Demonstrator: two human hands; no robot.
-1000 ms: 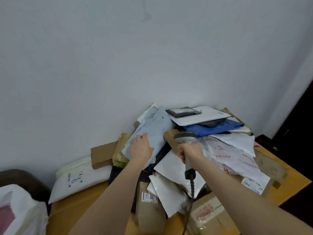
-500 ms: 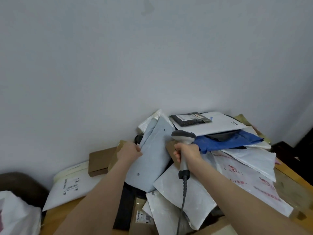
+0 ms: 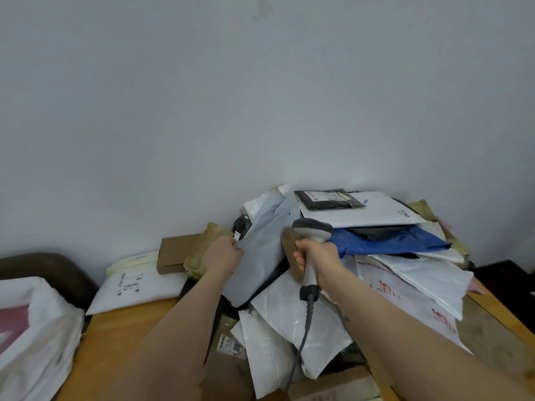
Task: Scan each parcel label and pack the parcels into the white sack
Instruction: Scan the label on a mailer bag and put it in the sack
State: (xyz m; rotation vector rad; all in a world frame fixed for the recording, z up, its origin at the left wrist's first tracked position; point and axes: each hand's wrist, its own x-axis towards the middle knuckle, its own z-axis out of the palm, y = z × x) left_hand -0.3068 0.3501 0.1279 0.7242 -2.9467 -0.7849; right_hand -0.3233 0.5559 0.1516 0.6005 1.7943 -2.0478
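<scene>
Step in hand, judged: pulling one parcel out of the pile for scanning; no scan yet on this piece. The left hand point(image 3: 224, 256) has its grip pinched on the left edge of a grey poly mailer point(image 3: 260, 261), fingers curled over the edge. The mailer stands tilted, its upper end leaning back into the heap toward the wall and its lower end resting on a dark parcel and the white poly mailers point(image 3: 292, 322) below. The right hand point(image 3: 318, 254) has its grip wrapped around the handle of the barcode scanner point(image 3: 312, 227). The scanner head is just right of the grey mailer and close over it, and its cable point(image 3: 304, 337) trails down across the white mailers. No label shows on the mailer's visible face, so the label is probably on the hidden side. The next move therefore calls for drawing the mailer clear of the pile, turning it over, and bringing the label under the scanner head. Risk: neighbouring pieces, the blue mailer point(image 3: 390, 243) and the white bubble mailer point(image 3: 376, 212) stacked to the right, may slide if the pull drags them. The white sack point(image 3: 37, 328) sits at lower left, off the left end of the tabletop point(image 3: 130, 334) and well apart from the held mailer, so packing needs a carry leftward and down. Most parcels appear unpacked; the task looks early to mid.
</scene>
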